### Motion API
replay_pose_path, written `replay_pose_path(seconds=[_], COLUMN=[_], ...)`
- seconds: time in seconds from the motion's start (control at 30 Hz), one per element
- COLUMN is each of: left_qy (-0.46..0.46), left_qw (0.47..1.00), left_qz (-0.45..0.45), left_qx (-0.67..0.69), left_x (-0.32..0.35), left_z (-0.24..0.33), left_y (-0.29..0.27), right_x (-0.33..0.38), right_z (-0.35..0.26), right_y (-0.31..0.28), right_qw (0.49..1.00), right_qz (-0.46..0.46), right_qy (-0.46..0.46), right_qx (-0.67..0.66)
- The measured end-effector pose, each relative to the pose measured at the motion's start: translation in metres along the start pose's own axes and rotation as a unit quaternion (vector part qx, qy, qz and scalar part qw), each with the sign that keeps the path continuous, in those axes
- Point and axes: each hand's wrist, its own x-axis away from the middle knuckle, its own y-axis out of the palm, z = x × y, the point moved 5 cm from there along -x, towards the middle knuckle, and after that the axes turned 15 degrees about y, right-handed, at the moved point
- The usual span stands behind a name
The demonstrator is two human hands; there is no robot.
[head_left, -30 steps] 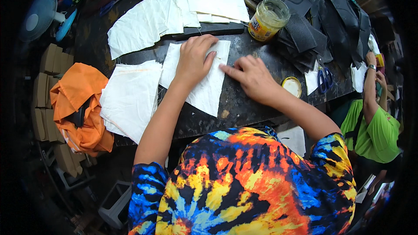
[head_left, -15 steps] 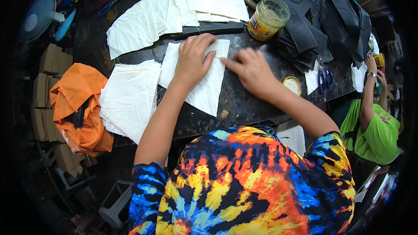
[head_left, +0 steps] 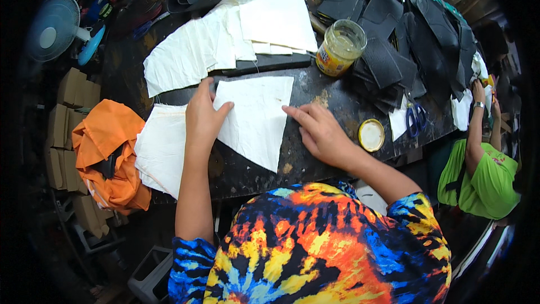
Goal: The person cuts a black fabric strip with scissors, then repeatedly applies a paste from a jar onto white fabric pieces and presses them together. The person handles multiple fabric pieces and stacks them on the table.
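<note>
A white cloth piece [head_left: 256, 118], roughly square with a slanted lower edge, lies on the dark table in front of me. Its left edge is under the thumb of my left hand [head_left: 203, 114], whose thumb and fingers are spread apart. At the right edge, the outstretched index finger of my right hand [head_left: 323, 135] touches or nearly touches the cloth; the other fingers are loosely bent. A small brownish mark shows near that fingertip. Left of my left hand lies a stack of white cloth pieces [head_left: 163, 149], partly covered by my forearm. More white cloths [head_left: 185, 53] fan out beyond.
An open glass jar [head_left: 342, 48] with a yellow label stands beyond my right hand; its lid [head_left: 371, 135] lies nearer. Blue-handled scissors [head_left: 416, 118] and black leather-like pieces [head_left: 388, 67] lie to the right. Orange fabric [head_left: 109, 152] is at left. A co-worker in green [head_left: 481, 177] works at right.
My left hand has slid left off the middle of the cloth to its left edge. My right hand, blurred before, is now sharp at the right edge. The view has shifted slightly.
</note>
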Motion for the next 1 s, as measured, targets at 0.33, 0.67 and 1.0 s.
replay_pose_path(seconds=[0.33,0.67,1.0], left_qy=[0.190,0.163,0.018], left_qw=[0.921,0.939,0.998], left_qz=[0.152,0.280,0.058], left_qx=[0.305,0.113,0.007], left_x=[-0.063,-0.175,0.050], left_z=[0.040,0.020,-0.037], left_y=[-0.047,-0.001,-0.102], right_x=[0.023,0.020,0.017], right_z=[0.007,-0.001,-0.001], right_y=[0.004,0.001,-0.005], right_qw=[0.993,0.999,0.998], right_qz=[0.008,0.024,0.009], right_qy=[0.076,0.035,0.033], right_qx=[-0.086,-0.003,-0.061])
